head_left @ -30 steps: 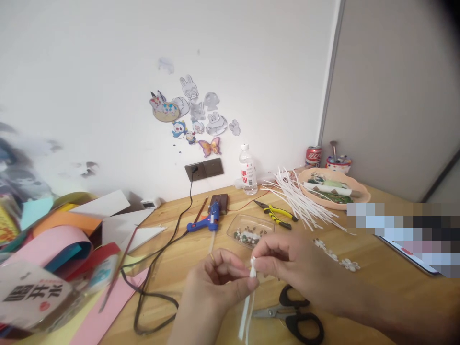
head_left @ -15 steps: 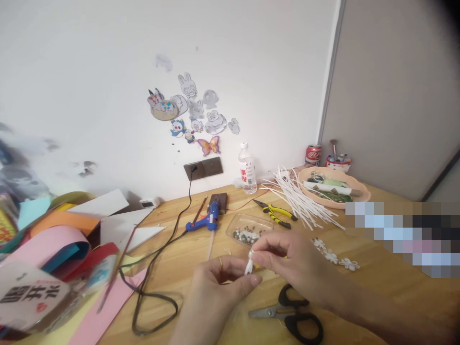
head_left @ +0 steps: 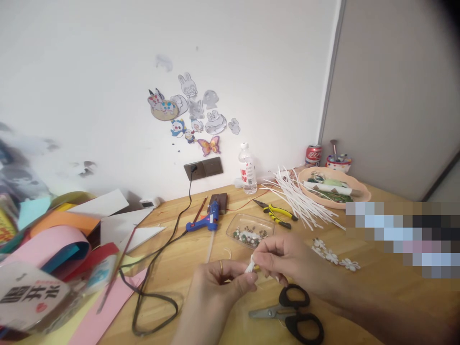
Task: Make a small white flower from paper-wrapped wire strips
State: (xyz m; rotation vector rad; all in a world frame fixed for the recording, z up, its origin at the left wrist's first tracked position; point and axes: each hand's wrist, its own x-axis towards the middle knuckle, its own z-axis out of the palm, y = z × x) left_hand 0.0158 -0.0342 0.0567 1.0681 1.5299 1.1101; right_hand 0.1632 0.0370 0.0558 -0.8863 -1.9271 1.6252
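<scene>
White strand bundle (head_left: 250, 265) pinched between both hands

The left hand (head_left: 215, 287) closes thumb and fingers on its lower part; the right hand (head_left: 285, 258) nips the top, fingertips nearly together. Two small grips probably steady so slight a thing. Scissors (head_left: 279, 312) lie just nearer the body than the hands, likely for easy reach. Just beyond them, a clear tray (head_left: 240, 220) keeps loose beads (head_left: 257, 235) together; white flowers (head_left: 332, 257) lie past the right wrist.

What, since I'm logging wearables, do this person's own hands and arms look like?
The left hand is ungloved, with a thin gold-coloured ring on one finger. The right hand is ungloved too, with no ring visible. The forearms are bare where they show.
</scene>
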